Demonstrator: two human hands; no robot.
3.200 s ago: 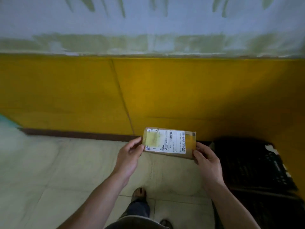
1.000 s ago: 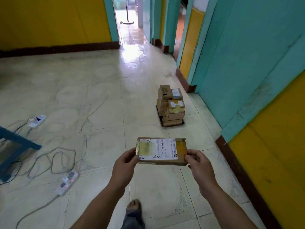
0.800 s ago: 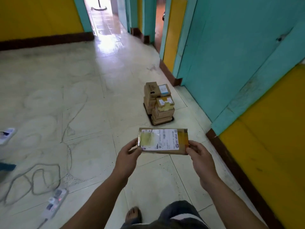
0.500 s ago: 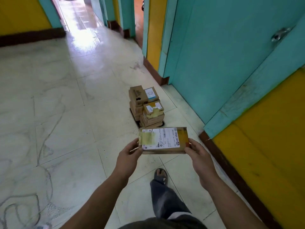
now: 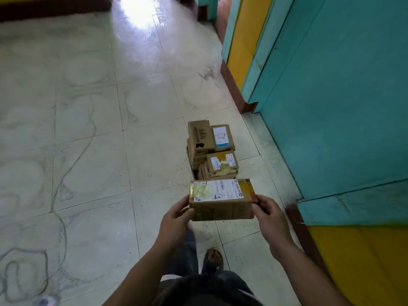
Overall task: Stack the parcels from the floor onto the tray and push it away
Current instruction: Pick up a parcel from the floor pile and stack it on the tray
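Two hands carry one cardboard parcel (image 5: 221,199): left hand (image 5: 175,219) and right hand (image 5: 269,217) have fingers curled around its ends. The parcel stack (image 5: 210,151) sits just beyond it on the floor, near the teal wall (image 5: 342,96).

The parcel (image 5: 220,199) sits between the left hand (image 5: 174,219) at its left end and the right hand (image 5: 268,215) at its right end, above the floor (image 5: 88,173). Just beyond it stands the stack (image 5: 212,151), left of the door (image 5: 342,107). A foot (image 5: 213,258) is on the floor nearer than the parcel.
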